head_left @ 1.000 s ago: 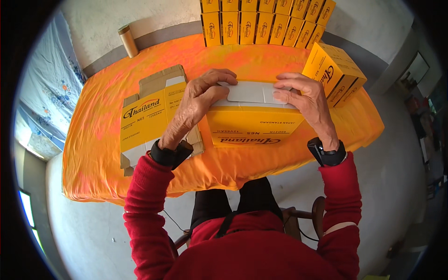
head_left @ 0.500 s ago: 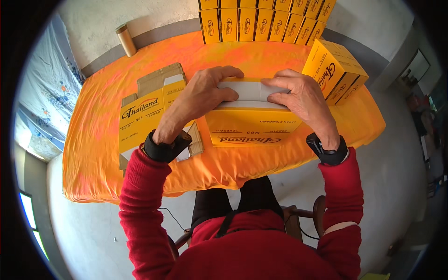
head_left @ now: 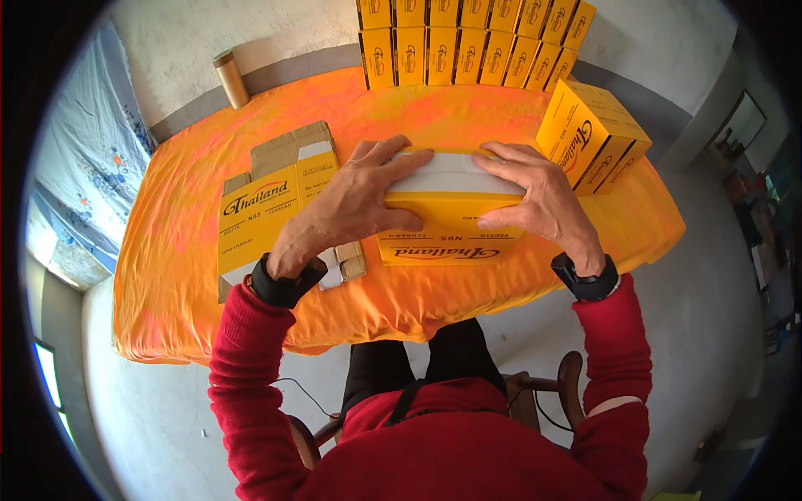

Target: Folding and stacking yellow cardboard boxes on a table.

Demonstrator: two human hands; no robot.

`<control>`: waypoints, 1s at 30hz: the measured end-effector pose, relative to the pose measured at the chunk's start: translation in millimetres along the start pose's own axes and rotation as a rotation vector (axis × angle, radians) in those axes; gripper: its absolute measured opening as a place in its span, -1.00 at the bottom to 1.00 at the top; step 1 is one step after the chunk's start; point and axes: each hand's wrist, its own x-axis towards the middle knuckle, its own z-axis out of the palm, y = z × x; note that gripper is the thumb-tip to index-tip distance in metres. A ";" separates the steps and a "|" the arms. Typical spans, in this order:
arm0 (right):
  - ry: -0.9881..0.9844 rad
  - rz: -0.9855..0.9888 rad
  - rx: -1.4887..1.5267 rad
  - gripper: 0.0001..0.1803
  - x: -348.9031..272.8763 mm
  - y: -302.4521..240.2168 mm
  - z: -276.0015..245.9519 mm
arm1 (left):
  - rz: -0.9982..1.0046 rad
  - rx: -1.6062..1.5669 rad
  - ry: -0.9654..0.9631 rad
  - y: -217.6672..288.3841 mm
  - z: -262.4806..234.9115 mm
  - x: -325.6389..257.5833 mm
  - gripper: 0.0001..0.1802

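A yellow cardboard box [head_left: 451,242] stands in front of me near the table's front edge, its printing upside down to me. White flaps [head_left: 451,175] lie across its top. My left hand [head_left: 359,190] grips the box's left end, fingers over the top and thumb against the near face. At the right end my right hand [head_left: 539,196] holds it the same way. Left of the box lie flattened yellow cartons [head_left: 261,221], partly behind my left wrist. What is inside the box is hidden.
An orange cloth covers the table [head_left: 192,309]. Stacked yellow boxes [head_left: 468,54] line the back by the wall. More yellow boxes [head_left: 597,138] stand beyond my right hand. A gold cylindrical container [head_left: 230,79] is at the back left. Wooden chair arms [head_left: 570,388] flank me.
Both thumbs have moved from the white flaps down onto the box's near face. My fingers have spread across the top, and the flaps look flatter. The view has shifted slightly.
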 end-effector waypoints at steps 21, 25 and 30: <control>0.854 0.506 0.278 -0.16 -46.1 62.1 28.3 | -0.214 -0.554 0.163 -13.9 130.6 82.0 0.06; 0.754 0.599 0.066 -0.15 -52.4 94.9 23.3 | -0.142 -0.566 0.053 31.9 168.5 129.5 0.27; 1.100 0.618 0.477 -0.21 -76.6 120.8 -7.9 | -0.186 -0.582 0.095 27.9 188.4 172.3 0.41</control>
